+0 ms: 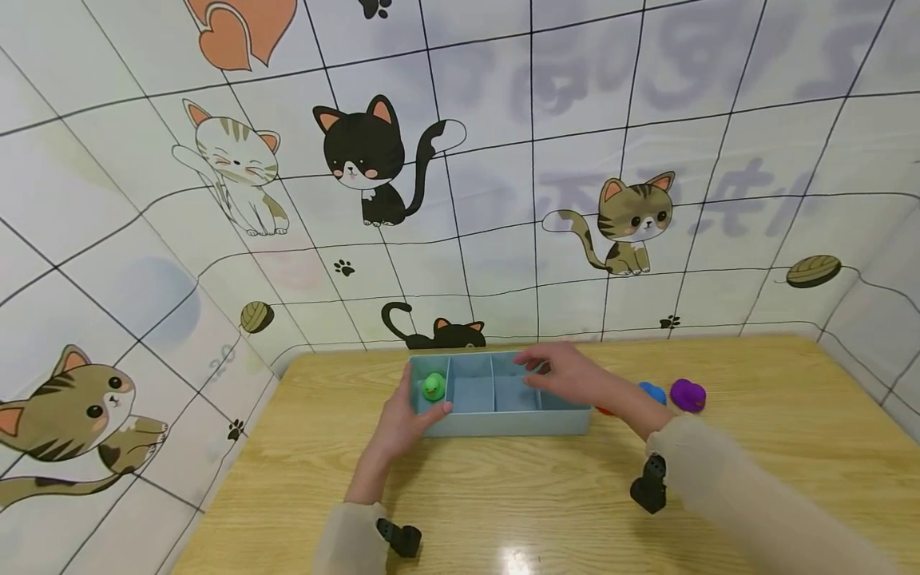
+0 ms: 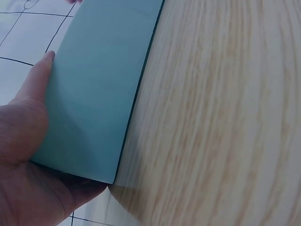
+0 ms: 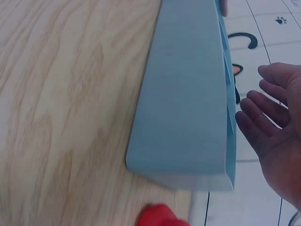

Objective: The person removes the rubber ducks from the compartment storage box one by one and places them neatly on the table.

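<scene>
A light blue divided box (image 1: 503, 424) stands on the table. In its leftmost compartment sits a small green rubber duck (image 1: 434, 386). My left hand (image 1: 402, 419) grips the box's left end, thumb on the front rim and fingers round the side; the left wrist view shows this hand (image 2: 23, 136) against the box wall (image 2: 94, 94). Over the right-hand compartments hovers my right hand (image 1: 568, 374), its fingers loosely bent with nothing between them. The right wrist view shows the same hand (image 3: 275, 117) apart from the box wall (image 3: 183, 94).
Right of the box lie a blue toy (image 1: 652, 392) and a purple toy (image 1: 688, 395). A red toy (image 3: 160, 216) is close to the box's right end, mostly hidden by my arm in the head view. Behind the wooden table (image 1: 467, 495) rises a cat-patterned wall covering (image 1: 496, 200).
</scene>
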Demonstrator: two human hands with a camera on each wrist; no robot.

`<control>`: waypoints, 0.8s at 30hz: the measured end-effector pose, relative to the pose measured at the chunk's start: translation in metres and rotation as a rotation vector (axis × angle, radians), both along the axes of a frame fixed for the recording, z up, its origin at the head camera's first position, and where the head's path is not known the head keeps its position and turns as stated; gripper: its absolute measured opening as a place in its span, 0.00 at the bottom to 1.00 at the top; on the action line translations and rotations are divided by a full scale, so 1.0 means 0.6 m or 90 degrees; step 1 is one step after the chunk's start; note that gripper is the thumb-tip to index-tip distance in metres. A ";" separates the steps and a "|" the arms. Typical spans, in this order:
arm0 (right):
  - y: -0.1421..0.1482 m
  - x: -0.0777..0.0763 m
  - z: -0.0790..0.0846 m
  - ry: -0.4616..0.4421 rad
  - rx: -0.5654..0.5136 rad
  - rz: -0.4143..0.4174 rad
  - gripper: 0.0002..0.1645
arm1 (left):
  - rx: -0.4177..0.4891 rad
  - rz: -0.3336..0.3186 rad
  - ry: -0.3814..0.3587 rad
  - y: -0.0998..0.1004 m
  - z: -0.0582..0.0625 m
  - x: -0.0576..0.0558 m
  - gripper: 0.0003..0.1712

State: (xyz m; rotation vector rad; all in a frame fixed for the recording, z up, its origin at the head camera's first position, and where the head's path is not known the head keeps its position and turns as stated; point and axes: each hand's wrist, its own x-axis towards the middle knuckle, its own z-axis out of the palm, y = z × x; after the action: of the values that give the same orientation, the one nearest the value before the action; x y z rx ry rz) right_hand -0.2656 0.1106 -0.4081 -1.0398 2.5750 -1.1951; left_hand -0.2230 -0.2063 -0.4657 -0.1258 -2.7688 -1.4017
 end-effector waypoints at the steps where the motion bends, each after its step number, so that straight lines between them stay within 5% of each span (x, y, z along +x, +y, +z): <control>1: -0.010 0.000 -0.002 0.000 0.000 0.004 0.22 | -0.001 -0.002 -0.001 -0.001 0.000 -0.001 0.65; 24: -0.196 -0.026 -0.003 -0.030 -0.041 0.009 0.28 | 0.014 -0.061 0.018 -0.013 -0.001 -0.004 0.65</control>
State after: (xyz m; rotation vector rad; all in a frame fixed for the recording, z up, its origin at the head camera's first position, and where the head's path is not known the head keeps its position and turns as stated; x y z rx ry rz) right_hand -0.2809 -0.0068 -0.4097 -1.0265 2.5052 -1.2909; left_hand -0.2254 -0.2139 -0.4660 -0.2779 -2.7580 -1.4382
